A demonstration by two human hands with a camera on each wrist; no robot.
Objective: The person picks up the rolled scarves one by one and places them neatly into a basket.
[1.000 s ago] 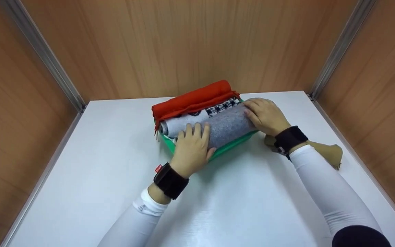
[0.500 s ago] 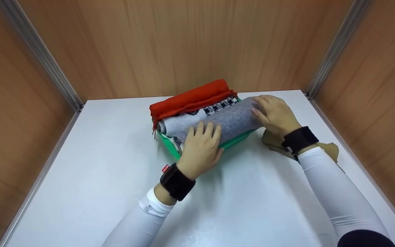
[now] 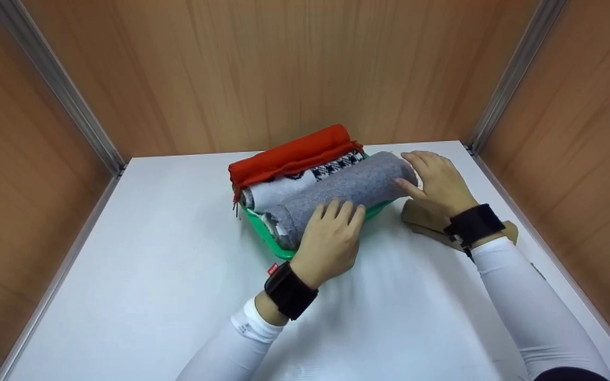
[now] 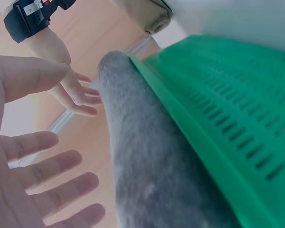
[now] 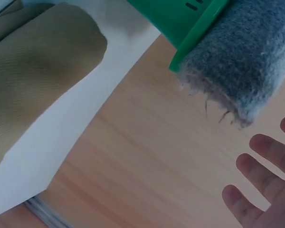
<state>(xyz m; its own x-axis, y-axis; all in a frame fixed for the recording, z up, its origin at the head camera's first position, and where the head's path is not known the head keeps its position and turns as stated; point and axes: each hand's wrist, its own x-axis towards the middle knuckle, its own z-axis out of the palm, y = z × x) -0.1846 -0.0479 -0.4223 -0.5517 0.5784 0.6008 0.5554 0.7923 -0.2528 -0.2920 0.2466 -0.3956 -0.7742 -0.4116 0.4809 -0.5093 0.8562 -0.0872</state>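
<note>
Even, bright overhead light puts a soft glare on the white table; wrist views are blurry close up, wide-angle edges bend.

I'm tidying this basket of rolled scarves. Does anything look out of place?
Yes: the dark grey roll sits on the green basket's front rim, not fully inside, its frayed right end overhanging. A tan roll lies outside on the table.

The counter is seen from above and forward by the head view, while the grey roll and green basket are shared close-up, from below, by both wrist views.
</note>
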